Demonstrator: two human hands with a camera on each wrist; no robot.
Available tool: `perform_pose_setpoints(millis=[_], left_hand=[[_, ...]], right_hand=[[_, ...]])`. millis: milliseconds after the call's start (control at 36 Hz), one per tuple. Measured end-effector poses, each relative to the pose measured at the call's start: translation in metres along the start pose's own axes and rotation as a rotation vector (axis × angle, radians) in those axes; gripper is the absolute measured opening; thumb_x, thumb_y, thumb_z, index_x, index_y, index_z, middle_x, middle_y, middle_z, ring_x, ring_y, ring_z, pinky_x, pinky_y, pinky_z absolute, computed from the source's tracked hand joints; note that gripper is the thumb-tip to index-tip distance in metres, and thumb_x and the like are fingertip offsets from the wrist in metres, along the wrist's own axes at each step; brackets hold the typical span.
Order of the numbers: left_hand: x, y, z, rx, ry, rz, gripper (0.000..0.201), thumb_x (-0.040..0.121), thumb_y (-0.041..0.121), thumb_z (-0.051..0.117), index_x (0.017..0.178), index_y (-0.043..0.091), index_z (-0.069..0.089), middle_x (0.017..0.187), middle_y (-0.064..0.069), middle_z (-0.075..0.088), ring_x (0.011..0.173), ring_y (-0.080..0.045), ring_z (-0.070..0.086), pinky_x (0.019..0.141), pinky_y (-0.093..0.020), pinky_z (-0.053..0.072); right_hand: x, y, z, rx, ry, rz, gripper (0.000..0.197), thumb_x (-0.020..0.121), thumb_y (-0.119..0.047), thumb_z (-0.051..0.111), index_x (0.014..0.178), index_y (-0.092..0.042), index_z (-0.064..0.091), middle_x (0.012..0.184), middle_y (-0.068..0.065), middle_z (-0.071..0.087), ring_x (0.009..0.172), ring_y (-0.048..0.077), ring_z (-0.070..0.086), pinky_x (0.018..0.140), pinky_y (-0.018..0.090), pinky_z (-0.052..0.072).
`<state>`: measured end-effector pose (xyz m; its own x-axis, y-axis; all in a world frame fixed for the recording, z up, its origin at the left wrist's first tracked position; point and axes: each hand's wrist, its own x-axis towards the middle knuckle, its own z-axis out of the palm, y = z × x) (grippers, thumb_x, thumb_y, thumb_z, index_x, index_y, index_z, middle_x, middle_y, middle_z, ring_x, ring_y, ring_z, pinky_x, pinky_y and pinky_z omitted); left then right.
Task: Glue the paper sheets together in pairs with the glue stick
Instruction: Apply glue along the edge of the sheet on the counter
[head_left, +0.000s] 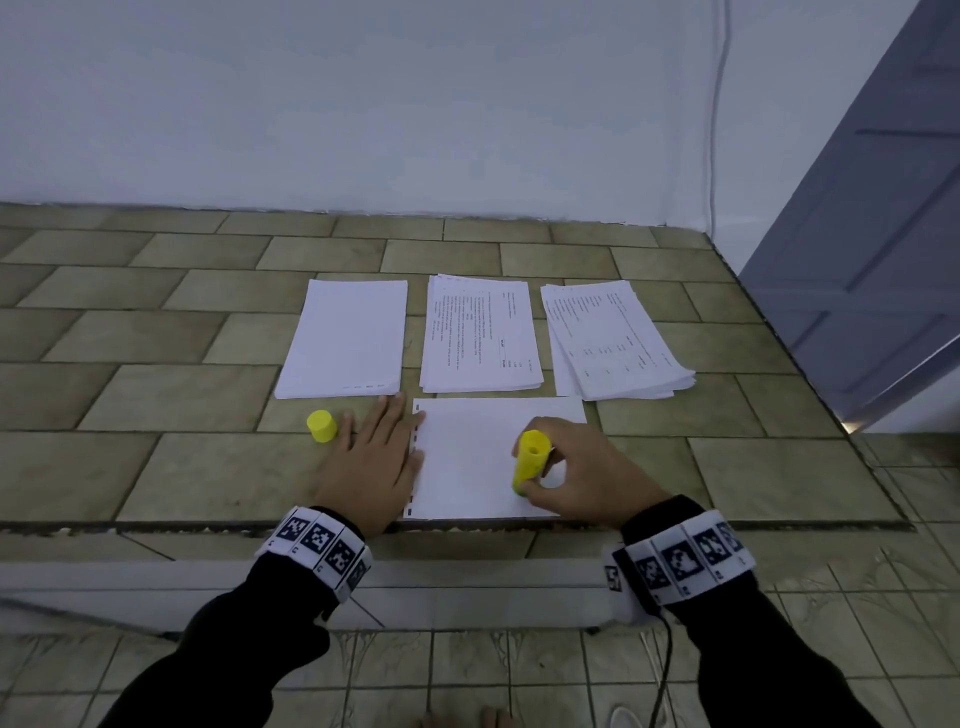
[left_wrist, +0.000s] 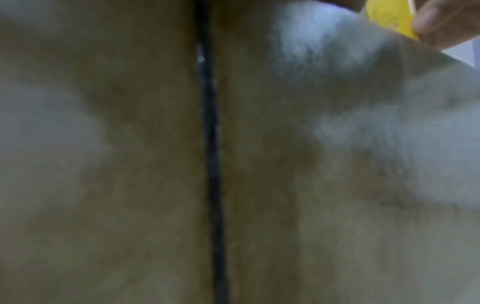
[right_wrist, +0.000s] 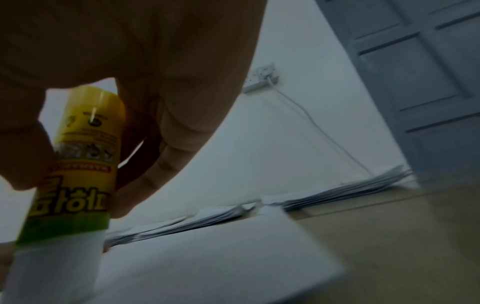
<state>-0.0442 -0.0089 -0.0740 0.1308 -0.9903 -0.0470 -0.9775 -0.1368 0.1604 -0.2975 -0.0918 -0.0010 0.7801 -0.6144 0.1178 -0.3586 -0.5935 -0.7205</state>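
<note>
A blank white sheet lies on the tiled ledge in front of me. My right hand grips a yellow glue stick, its white tip down on the sheet's right part; the label shows in the right wrist view. Flat on the sheet's left edge lies my left hand, fingers straight. The yellow cap stands on the tiles left of that hand. The left wrist view is a blur of tile with the glue stick at its top right.
Three paper piles lie behind the sheet: blank at left, printed in the middle and printed at right. A white wall closes the back; a grey door stands right. The ledge's front edge drops to a lower floor.
</note>
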Motion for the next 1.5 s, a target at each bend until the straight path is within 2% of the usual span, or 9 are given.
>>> perform_pose_setpoints(millis=[139, 333, 417, 528, 667, 917, 1000, 1139, 1500], left_hand=[[-0.001, 0.000, 0.000, -0.023, 0.016, 0.004, 0.081, 0.085, 0.053, -0.007, 0.155, 0.024, 0.022, 0.164, -0.001, 0.007, 0.151, -0.017, -0.001, 0.120, -0.050, 0.001], [-0.001, -0.002, 0.002, -0.016, 0.025, 0.002, 0.079, 0.087, 0.052, -0.004, 0.154, 0.022, 0.025, 0.164, -0.002, 0.011, 0.151, -0.018, 0.002, 0.120, -0.052, 0.004], [0.000, -0.003, 0.003, 0.000, 0.024, 0.002, 0.078, 0.088, 0.051, -0.005, 0.154, 0.023, 0.024, 0.164, -0.002, 0.011, 0.151, -0.018, 0.002, 0.120, -0.052, 0.004], [-0.001, -0.002, 0.003, -0.007, 0.022, 0.006, 0.076, 0.088, 0.052, -0.005, 0.154, 0.026, 0.023, 0.164, -0.002, 0.010, 0.151, -0.018, 0.000, 0.120, -0.051, 0.002], [0.000, -0.001, 0.001, 0.007, -0.001, -0.001, 0.079, 0.086, 0.053, -0.008, 0.155, 0.027, 0.017, 0.164, -0.001, 0.005, 0.151, -0.018, -0.002, 0.119, -0.050, 0.002], [-0.001, -0.004, 0.000, 0.005, -0.019, 0.028, 0.080, 0.085, 0.053, -0.008, 0.156, 0.025, 0.016, 0.164, -0.003, 0.002, 0.151, -0.020, -0.005, 0.119, -0.052, 0.001], [0.000, -0.003, 0.000, 0.000, -0.012, 0.030, 0.077, 0.088, 0.051, -0.005, 0.155, 0.023, 0.019, 0.164, -0.005, 0.005, 0.151, -0.022, -0.002, 0.119, -0.053, 0.003], [0.000, -0.002, 0.001, 0.014, 0.004, 0.022, 0.070, 0.095, 0.044, 0.007, 0.146, 0.012, 0.042, 0.158, -0.012, 0.027, 0.148, -0.029, 0.022, 0.113, -0.060, 0.020], [-0.001, -0.001, 0.000, -0.007, 0.013, 0.008, 0.074, 0.090, 0.048, -0.003, 0.154, 0.024, 0.025, 0.163, -0.003, 0.013, 0.151, -0.021, 0.008, 0.118, -0.054, 0.009]], right_hand=[[-0.024, 0.017, -0.024, -0.046, 0.096, 0.034, 0.013, 0.071, -0.009, 0.075, 0.077, -0.013, 0.064, 0.082, -0.004, 0.065, 0.071, 0.010, 0.061, 0.064, 0.021, 0.051], [-0.034, 0.039, -0.033, -0.083, 0.201, 0.155, 0.018, 0.066, -0.031, 0.064, 0.070, -0.045, 0.053, 0.076, -0.005, 0.064, 0.071, 0.019, 0.062, 0.065, 0.046, 0.052], [-0.025, 0.028, -0.030, -0.032, 0.218, 0.116, 0.020, 0.070, -0.016, 0.070, 0.071, -0.032, 0.057, 0.078, -0.004, 0.065, 0.069, 0.016, 0.062, 0.066, 0.044, 0.052], [-0.005, 0.008, -0.012, 0.078, 0.133, -0.038, 0.013, 0.074, -0.002, 0.075, 0.073, -0.007, 0.063, 0.087, -0.001, 0.065, 0.072, 0.014, 0.063, 0.067, 0.031, 0.055], [0.024, -0.013, 0.022, 0.132, -0.016, -0.076, 0.014, 0.078, -0.014, 0.078, 0.086, -0.008, 0.067, 0.095, 0.002, 0.066, 0.084, 0.015, 0.064, 0.073, 0.031, 0.057], [0.050, -0.029, 0.050, 0.013, -0.178, -0.134, 0.024, 0.082, -0.016, 0.075, 0.100, -0.008, 0.062, 0.099, 0.006, 0.064, 0.084, 0.016, 0.060, 0.078, 0.036, 0.055], [0.058, -0.030, 0.047, -0.026, -0.178, -0.141, 0.025, 0.083, -0.015, 0.074, 0.104, -0.007, 0.062, 0.102, 0.009, 0.064, 0.086, 0.015, 0.058, 0.079, 0.033, 0.055], [0.082, -0.028, 0.039, -0.051, -0.151, -0.078, 0.021, 0.082, -0.013, 0.073, 0.096, -0.004, 0.060, 0.094, 0.011, 0.064, 0.084, 0.022, 0.061, 0.077, 0.039, 0.053], [0.112, -0.006, 0.025, 0.006, -0.021, 0.132, 0.017, 0.075, -0.008, 0.074, 0.083, -0.005, 0.059, 0.084, 0.008, 0.068, 0.081, 0.024, 0.064, 0.079, 0.044, 0.053]])
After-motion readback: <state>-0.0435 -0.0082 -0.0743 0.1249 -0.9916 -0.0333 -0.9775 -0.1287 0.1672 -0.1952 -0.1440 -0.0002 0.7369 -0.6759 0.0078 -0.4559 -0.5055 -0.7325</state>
